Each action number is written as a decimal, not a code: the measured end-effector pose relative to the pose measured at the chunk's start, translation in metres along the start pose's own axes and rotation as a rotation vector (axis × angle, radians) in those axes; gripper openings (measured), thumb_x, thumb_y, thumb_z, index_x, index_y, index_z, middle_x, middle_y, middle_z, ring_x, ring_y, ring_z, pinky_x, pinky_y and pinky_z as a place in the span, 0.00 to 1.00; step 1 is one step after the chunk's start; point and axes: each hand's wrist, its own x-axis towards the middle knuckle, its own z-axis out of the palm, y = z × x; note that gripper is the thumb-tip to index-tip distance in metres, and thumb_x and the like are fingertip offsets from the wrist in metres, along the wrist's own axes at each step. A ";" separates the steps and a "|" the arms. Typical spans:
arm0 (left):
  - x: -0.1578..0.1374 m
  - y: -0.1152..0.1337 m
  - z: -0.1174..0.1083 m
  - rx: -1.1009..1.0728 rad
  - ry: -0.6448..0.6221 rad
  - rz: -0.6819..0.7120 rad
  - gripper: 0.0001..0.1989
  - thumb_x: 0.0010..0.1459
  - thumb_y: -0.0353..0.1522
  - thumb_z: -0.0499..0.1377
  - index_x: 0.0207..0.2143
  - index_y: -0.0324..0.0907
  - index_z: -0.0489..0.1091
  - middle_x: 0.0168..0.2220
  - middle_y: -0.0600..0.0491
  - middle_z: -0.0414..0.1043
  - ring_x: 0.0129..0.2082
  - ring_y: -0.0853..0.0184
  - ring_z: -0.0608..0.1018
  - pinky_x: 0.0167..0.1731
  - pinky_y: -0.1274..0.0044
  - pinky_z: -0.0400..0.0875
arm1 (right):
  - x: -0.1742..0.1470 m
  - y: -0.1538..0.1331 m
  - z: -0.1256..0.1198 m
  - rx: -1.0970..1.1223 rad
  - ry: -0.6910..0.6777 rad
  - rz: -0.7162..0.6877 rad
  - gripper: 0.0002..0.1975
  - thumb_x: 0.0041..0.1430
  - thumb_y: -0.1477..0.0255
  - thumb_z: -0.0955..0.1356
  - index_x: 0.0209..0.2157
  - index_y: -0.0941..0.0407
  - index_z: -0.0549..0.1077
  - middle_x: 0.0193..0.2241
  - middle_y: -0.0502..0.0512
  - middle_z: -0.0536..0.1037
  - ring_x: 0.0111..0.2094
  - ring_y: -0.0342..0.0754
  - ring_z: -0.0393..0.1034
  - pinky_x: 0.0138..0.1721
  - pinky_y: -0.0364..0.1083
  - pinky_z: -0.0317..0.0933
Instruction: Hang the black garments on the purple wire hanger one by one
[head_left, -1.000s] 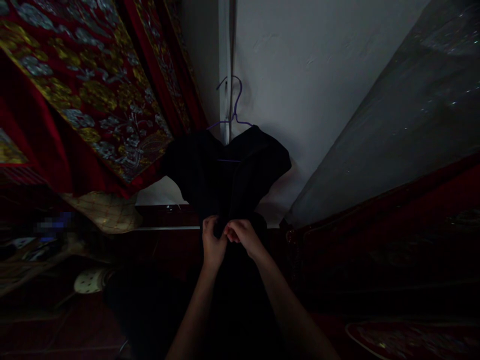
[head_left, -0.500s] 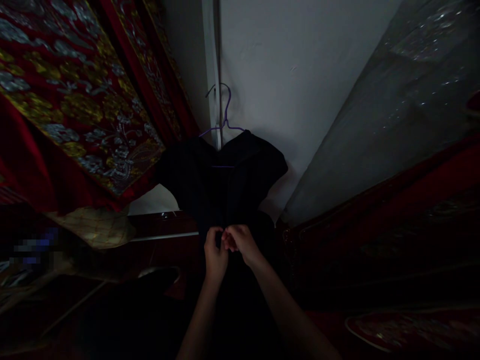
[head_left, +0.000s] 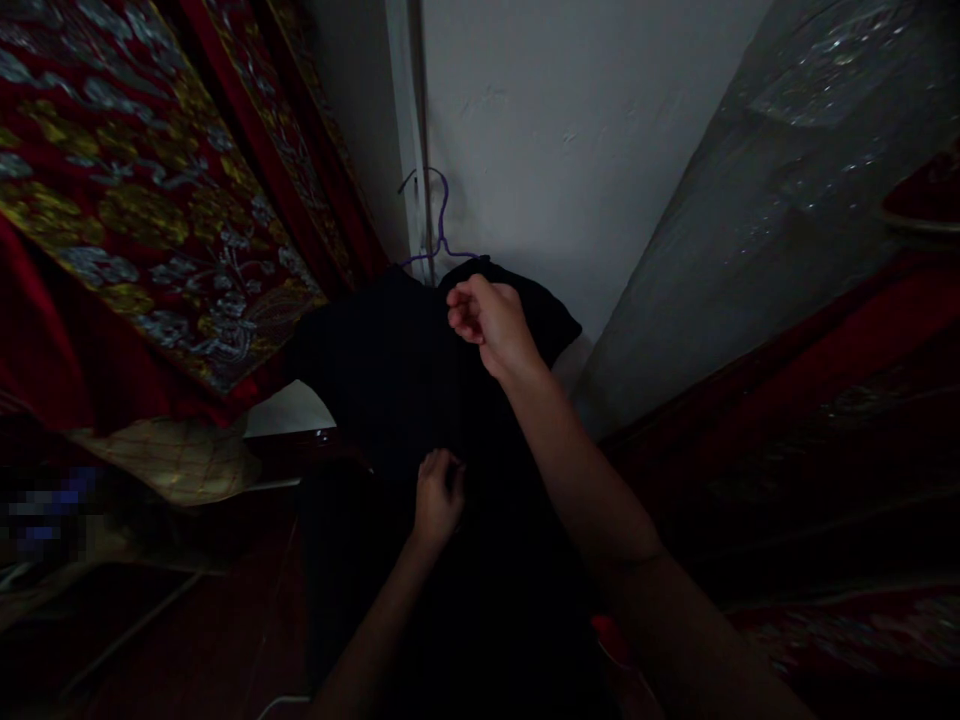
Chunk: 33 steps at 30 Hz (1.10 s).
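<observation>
A dark short-sleeved garment (head_left: 375, 350) hangs on a purple wire hanger (head_left: 444, 215), hooked over a pale strip on the wall. My right hand (head_left: 487, 320) is at the top of its front, near the neckline, with fingers curled together. What those fingers pinch is hidden. Lower down, my left hand (head_left: 439, 495) is closed on the dark cloth at the middle of the front. The garment's lower part fades into deep shadow.
Red cloth with gold and silver embroidery (head_left: 150, 210) hangs at the left, close to the garment. Clear plastic sheeting (head_left: 720, 230) covers something on the right, above more red cloth (head_left: 840, 340). A pale checked cloth (head_left: 172, 460) sits lower left.
My right hand has risen from beside my left hand to the neckline. The front, which showed a V gap and the hanger bar, now looks closed. The left hand stays low.
</observation>
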 end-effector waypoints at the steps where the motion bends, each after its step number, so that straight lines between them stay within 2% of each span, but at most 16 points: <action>1: 0.004 0.002 -0.002 -0.005 -0.035 0.007 0.04 0.59 0.26 0.57 0.32 0.43 0.70 0.33 0.49 0.73 0.37 0.59 0.76 0.42 0.68 0.69 | -0.006 0.003 0.002 -0.029 -0.021 -0.023 0.14 0.63 0.67 0.64 0.26 0.59 0.70 0.15 0.47 0.69 0.14 0.35 0.58 0.16 0.34 0.48; 3: 0.019 0.010 -0.013 -0.029 -0.128 0.043 0.07 0.56 0.25 0.60 0.36 0.44 0.74 0.36 0.49 0.76 0.39 0.59 0.78 0.43 0.68 0.72 | -0.019 0.012 0.001 -0.075 -0.039 -0.070 0.14 0.62 0.67 0.64 0.24 0.58 0.70 0.14 0.47 0.69 0.14 0.35 0.59 0.16 0.35 0.50; 5: 0.043 0.028 -0.034 -0.063 -0.182 0.122 0.15 0.55 0.24 0.62 0.45 0.45 0.76 0.44 0.47 0.78 0.44 0.59 0.79 0.47 0.68 0.72 | -0.027 0.020 -0.003 -0.107 -0.038 -0.125 0.15 0.61 0.67 0.64 0.23 0.58 0.70 0.14 0.47 0.69 0.14 0.36 0.59 0.16 0.35 0.50; 7: 0.075 0.059 -0.063 -0.082 -0.083 0.239 0.20 0.60 0.26 0.60 0.55 0.45 0.73 0.50 0.46 0.76 0.47 0.60 0.78 0.51 0.68 0.71 | -0.029 0.020 -0.007 -0.133 -0.046 -0.176 0.15 0.60 0.67 0.64 0.22 0.58 0.70 0.13 0.46 0.69 0.14 0.36 0.59 0.16 0.36 0.51; 9: 0.109 0.096 -0.091 -0.056 0.121 0.361 0.19 0.65 0.30 0.58 0.58 0.45 0.71 0.47 0.47 0.76 0.46 0.62 0.78 0.51 0.69 0.70 | -0.027 0.013 -0.009 -0.159 -0.072 -0.215 0.15 0.60 0.67 0.64 0.21 0.58 0.70 0.14 0.46 0.68 0.14 0.35 0.60 0.17 0.35 0.51; 10: 0.125 0.113 -0.102 -0.026 0.168 0.432 0.20 0.66 0.31 0.57 0.59 0.44 0.70 0.46 0.48 0.76 0.46 0.62 0.77 0.52 0.69 0.70 | -0.026 0.008 -0.009 -0.172 -0.086 -0.230 0.15 0.60 0.68 0.63 0.22 0.58 0.70 0.14 0.46 0.68 0.14 0.35 0.60 0.17 0.35 0.50; 12: 0.152 0.142 -0.118 0.061 0.165 0.547 0.18 0.67 0.32 0.56 0.58 0.42 0.71 0.44 0.49 0.76 0.45 0.64 0.77 0.51 0.71 0.70 | -0.023 -0.001 -0.009 -0.193 -0.109 -0.257 0.15 0.61 0.71 0.62 0.22 0.58 0.70 0.14 0.46 0.68 0.15 0.35 0.60 0.18 0.35 0.50; 14: 0.167 0.158 -0.124 0.145 0.157 0.598 0.13 0.68 0.32 0.56 0.51 0.39 0.74 0.43 0.50 0.77 0.43 0.65 0.78 0.48 0.74 0.70 | -0.021 -0.004 -0.009 -0.211 -0.119 -0.284 0.15 0.62 0.72 0.61 0.23 0.59 0.71 0.14 0.46 0.67 0.16 0.36 0.61 0.19 0.35 0.50; 17: 0.172 0.167 -0.123 0.253 0.201 0.641 0.10 0.68 0.32 0.55 0.42 0.38 0.75 0.39 0.50 0.77 0.41 0.66 0.78 0.45 0.77 0.69 | -0.018 0.005 -0.008 -0.246 -0.092 -0.325 0.15 0.64 0.72 0.62 0.23 0.58 0.70 0.14 0.45 0.66 0.17 0.36 0.60 0.21 0.36 0.51; 20: 0.165 0.168 -0.124 0.322 0.248 0.687 0.10 0.69 0.32 0.54 0.41 0.39 0.74 0.39 0.51 0.77 0.40 0.66 0.78 0.44 0.76 0.68 | -0.018 0.024 -0.005 -0.256 -0.038 -0.320 0.16 0.65 0.72 0.62 0.22 0.58 0.70 0.14 0.45 0.66 0.17 0.36 0.60 0.22 0.37 0.53; 25: 0.157 0.162 -0.128 0.365 0.387 0.622 0.07 0.67 0.32 0.56 0.39 0.42 0.74 0.38 0.51 0.78 0.41 0.63 0.78 0.48 0.72 0.65 | -0.033 0.037 0.003 -0.254 -0.032 -0.268 0.17 0.64 0.72 0.63 0.21 0.57 0.69 0.13 0.44 0.65 0.16 0.37 0.60 0.22 0.39 0.52; 30: 0.153 0.154 -0.117 0.311 0.433 0.582 0.05 0.66 0.31 0.57 0.38 0.43 0.73 0.36 0.52 0.78 0.39 0.63 0.77 0.50 0.69 0.62 | -0.038 0.046 0.003 -0.310 0.033 -0.214 0.17 0.61 0.75 0.62 0.18 0.56 0.68 0.11 0.43 0.63 0.15 0.38 0.58 0.22 0.40 0.50; 33: 0.156 0.164 -0.118 0.159 0.559 0.605 0.07 0.68 0.32 0.56 0.38 0.42 0.73 0.36 0.53 0.76 0.40 0.64 0.76 0.48 0.70 0.64 | -0.033 0.070 -0.001 -0.365 0.021 -0.059 0.18 0.60 0.75 0.61 0.16 0.57 0.68 0.10 0.45 0.64 0.15 0.39 0.59 0.22 0.41 0.49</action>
